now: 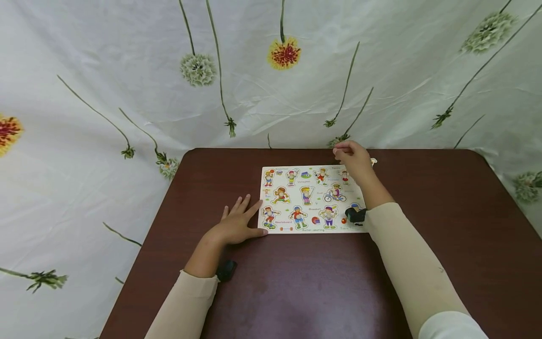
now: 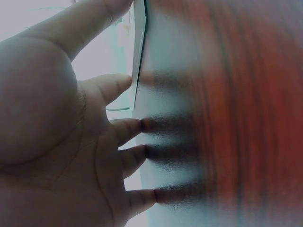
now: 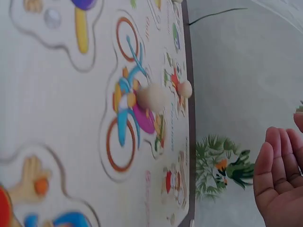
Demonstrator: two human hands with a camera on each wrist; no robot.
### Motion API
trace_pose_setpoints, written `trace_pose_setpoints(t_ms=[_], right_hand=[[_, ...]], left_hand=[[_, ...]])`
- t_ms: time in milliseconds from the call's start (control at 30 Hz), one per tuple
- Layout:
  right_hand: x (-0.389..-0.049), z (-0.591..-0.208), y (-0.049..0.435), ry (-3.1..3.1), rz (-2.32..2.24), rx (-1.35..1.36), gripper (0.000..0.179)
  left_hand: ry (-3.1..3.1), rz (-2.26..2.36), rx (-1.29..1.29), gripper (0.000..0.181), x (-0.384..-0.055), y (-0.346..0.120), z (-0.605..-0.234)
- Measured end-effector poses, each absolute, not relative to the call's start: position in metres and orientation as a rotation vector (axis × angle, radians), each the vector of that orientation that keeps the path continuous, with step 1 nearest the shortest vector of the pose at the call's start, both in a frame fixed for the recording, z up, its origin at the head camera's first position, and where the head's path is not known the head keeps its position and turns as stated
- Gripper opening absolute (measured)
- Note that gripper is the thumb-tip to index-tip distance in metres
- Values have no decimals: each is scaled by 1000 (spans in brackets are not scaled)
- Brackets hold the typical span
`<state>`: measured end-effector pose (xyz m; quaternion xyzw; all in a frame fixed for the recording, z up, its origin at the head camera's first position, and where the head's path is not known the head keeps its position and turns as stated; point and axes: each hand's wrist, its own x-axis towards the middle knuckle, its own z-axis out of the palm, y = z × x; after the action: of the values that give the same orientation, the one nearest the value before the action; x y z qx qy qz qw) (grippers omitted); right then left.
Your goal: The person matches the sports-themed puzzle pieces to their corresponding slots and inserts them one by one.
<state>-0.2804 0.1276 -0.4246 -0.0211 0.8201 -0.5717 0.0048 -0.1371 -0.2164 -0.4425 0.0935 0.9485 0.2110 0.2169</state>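
A white wooden puzzle board (image 1: pixel 288 210) lies on the table, with pictures of children at sport. My left hand (image 1: pixel 234 226) is spread at its left edge, thumb and index finger touching that edge. In the left wrist view, the other fingertips of my left hand (image 2: pixel 94 142) rest on the tabletop. Over the board's far right corner, my right hand (image 1: pixel 354 160) is raised with bent fingers. In the right wrist view, the fingers (image 3: pixel 281 165) of that hand are only partly in frame, and I cannot tell whether the fingertips pinch anything. Beneath its wrist is the cyclist piece (image 3: pixel 128 94) with a round knob.
A small pale piece (image 1: pixel 374 161) shows beyond the board's far right corner, partly behind my right hand. The dark red-brown table (image 1: pixel 296 282) ends at a floral cloth (image 1: pixel 254 94) hanging behind it. Black wrist cameras (image 1: pixel 226 270) are strapped to both wrists.
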Motion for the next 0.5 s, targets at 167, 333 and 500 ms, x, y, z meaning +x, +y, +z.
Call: trace_pose_setpoints(t_ms=[167, 333, 500], right_hand=[[-284, -425, 142, 2625, -1851, 0, 33], [-287, -425, 162, 2687, -1811, 90, 37], [-286, -421, 184, 2752, -1703, 133, 40]], left_hand=[[2624, 589, 257, 92, -137, -217, -442], [2623, 584, 255, 92, -137, -217, -442], [2627, 584, 259, 92, -137, -217, -443]])
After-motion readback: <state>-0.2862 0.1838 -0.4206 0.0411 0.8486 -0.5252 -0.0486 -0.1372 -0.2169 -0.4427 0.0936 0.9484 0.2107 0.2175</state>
